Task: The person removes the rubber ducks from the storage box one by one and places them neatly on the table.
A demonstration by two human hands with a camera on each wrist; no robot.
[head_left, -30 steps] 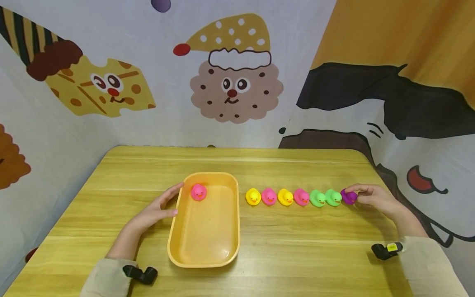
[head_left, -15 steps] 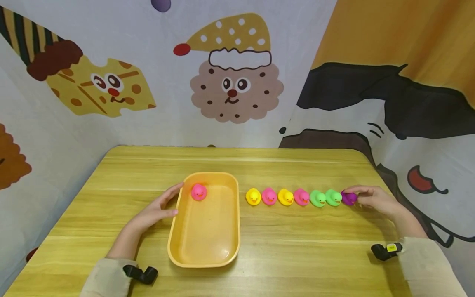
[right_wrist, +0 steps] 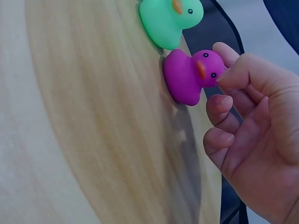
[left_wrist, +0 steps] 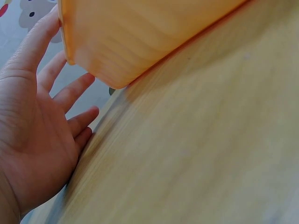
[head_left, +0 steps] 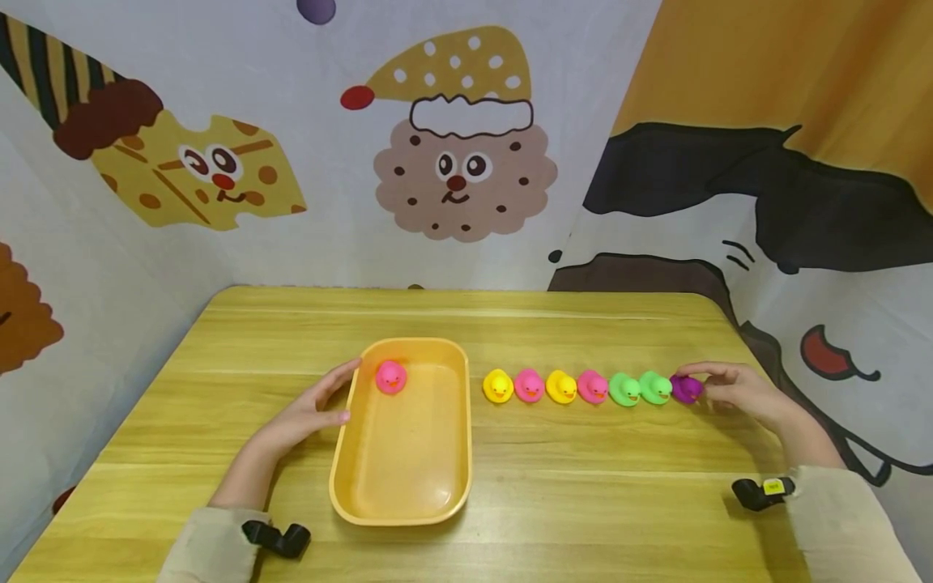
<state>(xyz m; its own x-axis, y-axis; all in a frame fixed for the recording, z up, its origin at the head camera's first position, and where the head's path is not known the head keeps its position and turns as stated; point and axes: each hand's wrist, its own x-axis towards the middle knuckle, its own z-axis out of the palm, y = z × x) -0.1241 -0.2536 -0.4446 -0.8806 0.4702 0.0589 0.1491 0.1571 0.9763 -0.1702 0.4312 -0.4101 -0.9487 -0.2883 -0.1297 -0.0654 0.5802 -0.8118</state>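
Observation:
A light orange tray [head_left: 401,518] stands left of the middle of the table in the head view. My left hand [head_left: 302,413] touches its left side, the fingers spread and fairly straight; in the left wrist view the thumb [left_wrist: 35,49] lies against the rim. At the right end of a row of rubber ducks, my right hand [head_left: 739,394] pinches a purple rubber duck [right_wrist: 187,77] by its head, between thumb and index finger. That duck sits on the table next to a green rubber duck [head_left: 656,388]. The other right fingers are loosely curled.
The row continues leftward with another green duck [head_left: 624,389], a pink duck [head_left: 593,387], a yellow duck [head_left: 561,387], a second pink duck [head_left: 529,385] and a second yellow duck [head_left: 498,386]. Inside the tray sits a pink duck [head_left: 390,377]. Cartoon-printed cloth [head_left: 466,267] hangs behind the table.
Almost nothing differs. My right hand shifts very slightly at the purple rubber duck, while the left hand, the tray and the other ducks stay put.

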